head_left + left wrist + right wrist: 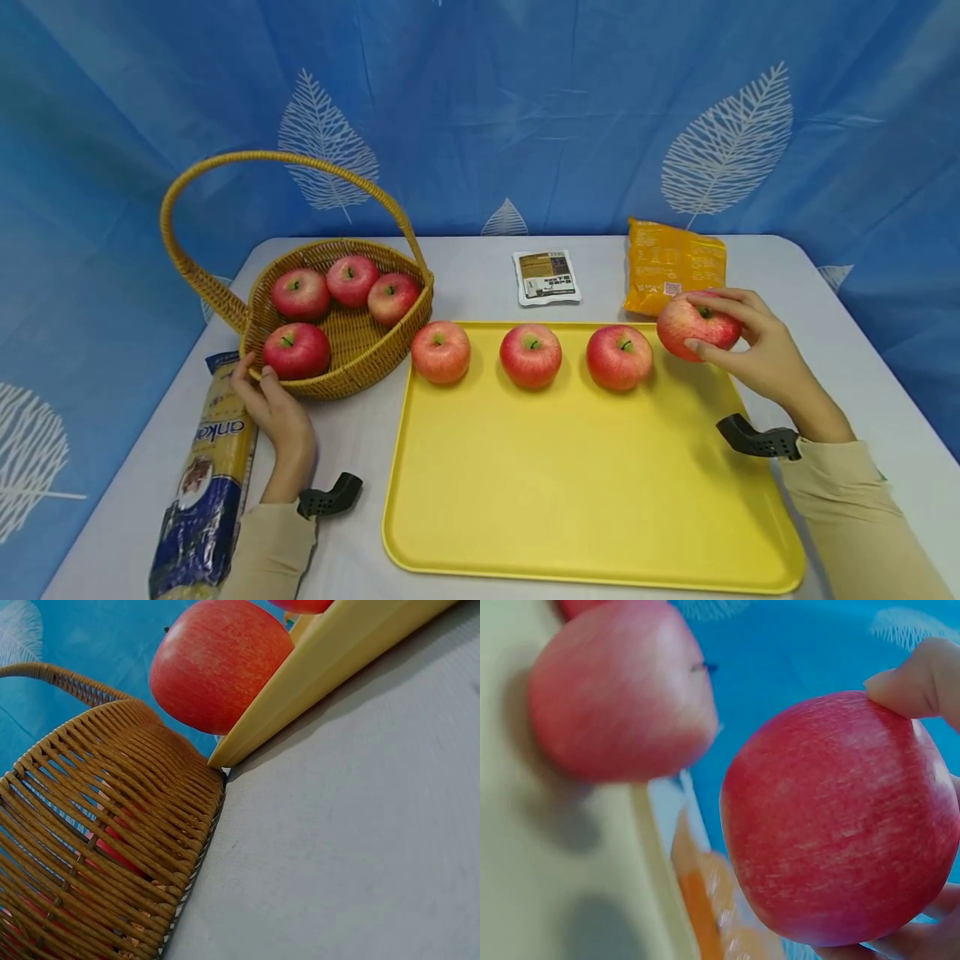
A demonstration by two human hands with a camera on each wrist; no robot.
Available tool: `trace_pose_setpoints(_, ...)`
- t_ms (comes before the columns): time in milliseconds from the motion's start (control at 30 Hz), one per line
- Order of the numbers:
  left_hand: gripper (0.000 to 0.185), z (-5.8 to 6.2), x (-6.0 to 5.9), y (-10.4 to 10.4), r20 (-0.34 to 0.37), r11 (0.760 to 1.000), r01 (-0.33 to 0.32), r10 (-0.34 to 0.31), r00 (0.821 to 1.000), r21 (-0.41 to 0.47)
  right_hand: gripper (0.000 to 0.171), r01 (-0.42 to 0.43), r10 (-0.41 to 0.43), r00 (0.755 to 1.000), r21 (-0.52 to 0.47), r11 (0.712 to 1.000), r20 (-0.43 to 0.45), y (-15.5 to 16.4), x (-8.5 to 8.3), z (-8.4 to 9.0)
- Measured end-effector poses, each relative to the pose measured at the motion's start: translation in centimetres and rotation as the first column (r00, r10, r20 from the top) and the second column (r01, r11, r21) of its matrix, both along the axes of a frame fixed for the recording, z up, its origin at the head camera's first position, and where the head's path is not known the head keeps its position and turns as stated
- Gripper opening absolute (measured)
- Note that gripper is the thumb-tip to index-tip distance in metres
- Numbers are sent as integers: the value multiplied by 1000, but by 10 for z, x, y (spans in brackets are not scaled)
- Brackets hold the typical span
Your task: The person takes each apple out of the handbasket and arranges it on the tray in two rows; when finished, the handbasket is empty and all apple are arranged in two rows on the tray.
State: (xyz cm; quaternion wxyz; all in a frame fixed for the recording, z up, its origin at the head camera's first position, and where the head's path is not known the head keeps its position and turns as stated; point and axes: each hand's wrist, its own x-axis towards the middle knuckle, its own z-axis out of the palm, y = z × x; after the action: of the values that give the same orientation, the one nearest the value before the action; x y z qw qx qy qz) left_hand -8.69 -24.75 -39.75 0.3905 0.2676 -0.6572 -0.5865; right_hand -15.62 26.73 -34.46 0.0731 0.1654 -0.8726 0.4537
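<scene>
My right hand [772, 350] holds a red apple [693, 325] above the tray's far right corner, thumb and fingers round its sides. This apple [840, 817] fills much of the right wrist view. Three apples stand in a row along the far edge of the yellow tray [570, 483]: one at the left corner [441, 352], one in the middle [531, 356] and one farther right [619, 357]. My left hand [281, 417] touches the near left rim of the wicker basket [375, 362] with its fingertips. Several apples lie inside it.
A blue and gold long packet [202, 492] lies left of my left forearm. Behind the tray are a small white and brown sachet [547, 277] and an orange bag [671, 262]. The basket's tall handle [292, 156] arches upward; a blue curtain [510, 108] hangs behind the table.
</scene>
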Motion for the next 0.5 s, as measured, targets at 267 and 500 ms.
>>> trace_pose_setpoints(267,33,0,0,1,-6,1000,0,0,1000,3,51,46,-46,999,-7,999,12,27,17,-32)
trace_pose_setpoints(500,34,0,-1,0,2,1000,-9,9,1000,-1,52,23,-23,1000,-59,998,0,28,20,-45)
